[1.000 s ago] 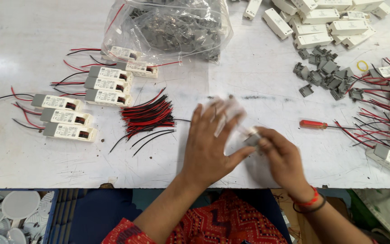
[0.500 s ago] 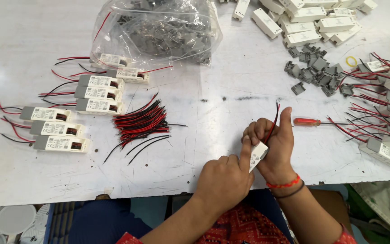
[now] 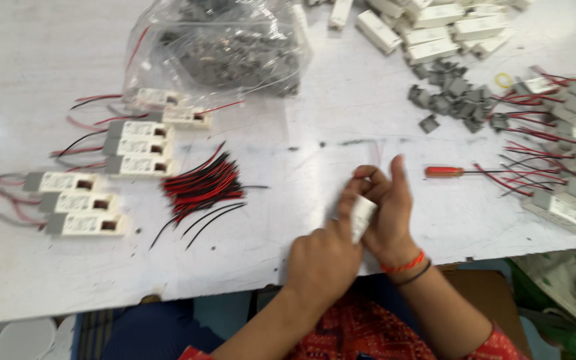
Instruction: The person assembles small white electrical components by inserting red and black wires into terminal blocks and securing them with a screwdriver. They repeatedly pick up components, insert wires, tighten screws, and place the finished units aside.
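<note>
Both my hands meet at the table's near edge around one small white rectangular module [image 3: 363,215]. My right hand [image 3: 387,213] grips it from the right with the thumb pointing up. My left hand [image 3: 325,257] closes on its lower end from the left. Just left of my hands lies a bundle of short red and black wires [image 3: 203,187]. A red-handled screwdriver [image 3: 449,172] lies on the table to the right of my right hand.
Rows of white modules with wires [image 3: 88,200] lie at the left. A clear plastic bag of grey parts [image 3: 228,47] sits at the back. Loose grey clips [image 3: 451,100], white boxes [image 3: 428,33] and wired modules [image 3: 571,160] fill the right side of the white table [image 3: 301,113].
My hands stay together on the white module near the table's edge. The red and black wire seen above my right hand half a second ago is out of sight. The camera view has shifted slightly.
</note>
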